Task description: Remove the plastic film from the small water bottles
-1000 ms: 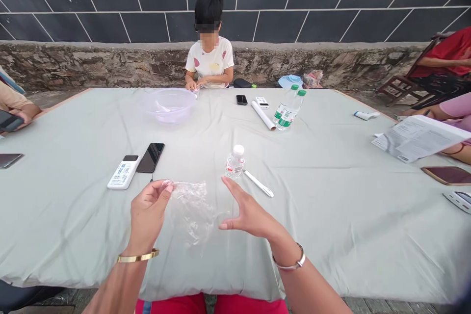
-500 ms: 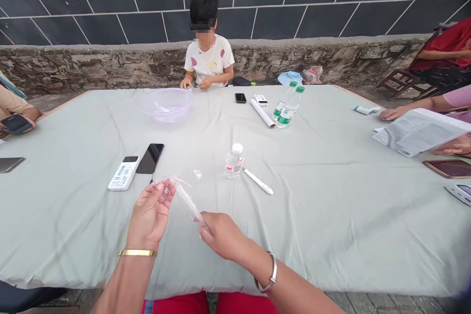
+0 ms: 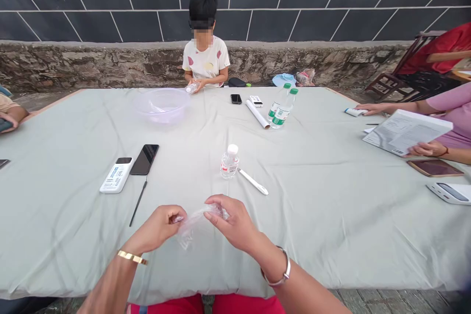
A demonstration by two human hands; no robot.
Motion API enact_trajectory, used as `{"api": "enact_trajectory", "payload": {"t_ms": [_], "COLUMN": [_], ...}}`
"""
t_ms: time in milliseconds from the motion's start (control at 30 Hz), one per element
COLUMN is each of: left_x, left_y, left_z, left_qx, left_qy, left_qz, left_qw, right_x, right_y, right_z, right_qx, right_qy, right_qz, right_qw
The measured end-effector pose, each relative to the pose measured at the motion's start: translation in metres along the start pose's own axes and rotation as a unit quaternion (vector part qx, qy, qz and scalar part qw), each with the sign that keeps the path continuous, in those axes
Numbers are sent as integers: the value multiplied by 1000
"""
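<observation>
A crumpled piece of clear plastic film (image 3: 192, 228) stretches between my two hands, just above the near part of the table. My left hand (image 3: 162, 225) is closed, pinching one end of it. The other end is bunched in my right hand (image 3: 231, 218), between thumb and curled fingers. Beyond my hands a small clear bottle with a white cap (image 3: 230, 162) stands upright. Beside its base lies a white utility knife or similar slim handled tool (image 3: 253, 181). To the left are a black phone (image 3: 144, 159) and a white power bank (image 3: 117, 175) with a short black strap.
A translucent purple basin (image 3: 164, 106) stands at the far left. Two green-capped water bottles (image 3: 281, 110) stand near a white roll (image 3: 257, 114). Across the table a person (image 3: 206, 61) holds a small bottle; at right another person holds a booklet (image 3: 406, 130). Grey cloth covers the table (image 3: 331, 235).
Both hands have moved: the left lower and rightward, the right slightly up and right. The film now sags between them. The person opposite now holds a clear bottle; the person at right reaches to a small box.
</observation>
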State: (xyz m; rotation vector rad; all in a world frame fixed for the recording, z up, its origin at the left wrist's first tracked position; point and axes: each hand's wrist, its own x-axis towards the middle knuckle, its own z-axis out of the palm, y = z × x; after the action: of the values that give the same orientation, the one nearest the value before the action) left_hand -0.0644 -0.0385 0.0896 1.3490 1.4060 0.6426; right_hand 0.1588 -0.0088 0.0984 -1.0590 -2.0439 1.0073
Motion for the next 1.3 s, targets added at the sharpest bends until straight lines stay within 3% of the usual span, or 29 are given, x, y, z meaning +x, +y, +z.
{"api": "enact_trajectory", "payload": {"t_ms": [33,67,100,167,233,300,367,467,500,567,700,800,867,900,933,1000,1067,1100,1167,1300], "left_x": [-2,-3,-3,3,12,21,27,31,31,30,26,30,37,41,45,53,60,62,67,75], "left_y": [2,4,6,9,11,10,6,1,0,-2,-9,-13,-11,-8,-6,-1,1,2,2,1], "left_z": [1,4,8,18,29,39,47,52,52,51,54,61,64,64,62,55,44,38,25,7], "left_qx": [-66,-140,-215,-334,-361,-263,-79,177,230,291,273,138,15,-44,-97,-177,-220,-231,-247,-255], "left_qy": [-68,-96,-81,37,169,267,368,461,454,394,261,287,318,310,288,237,239,261,310,337], "left_qz": [-10,-13,-9,10,25,47,108,268,315,373,387,311,199,141,93,29,-5,-14,-23,-37], "left_qw": [995,985,973,942,917,926,920,827,801,788,841,896,927,939,948,955,946,937,918,906], "right_x": [2,4,5,3,0,-1,0,6,8,12,18,21,23,23,24,24,25,25,28,47], "right_y": [1,3,5,10,13,13,10,4,2,3,12,18,21,24,27,39,58,68,90,121], "right_z": [2,8,15,34,51,60,59,47,42,36,34,39,40,38,34,20,-1,-11,-27,-31], "right_qx": [52,103,151,222,253,278,347,477,508,558,606,611,600,579,541,397,199,106,-21,-98], "right_qy": [38,65,81,81,77,87,80,23,13,25,84,74,44,26,8,5,72,125,205,161], "right_qz": [30,57,77,95,106,123,151,196,210,234,278,306,304,293,277,235,197,190,205,257], "right_qw": [997,991,982,967,959,949,922,857,835,796,741,726,739,760,794,887,957,968,957,948]}}
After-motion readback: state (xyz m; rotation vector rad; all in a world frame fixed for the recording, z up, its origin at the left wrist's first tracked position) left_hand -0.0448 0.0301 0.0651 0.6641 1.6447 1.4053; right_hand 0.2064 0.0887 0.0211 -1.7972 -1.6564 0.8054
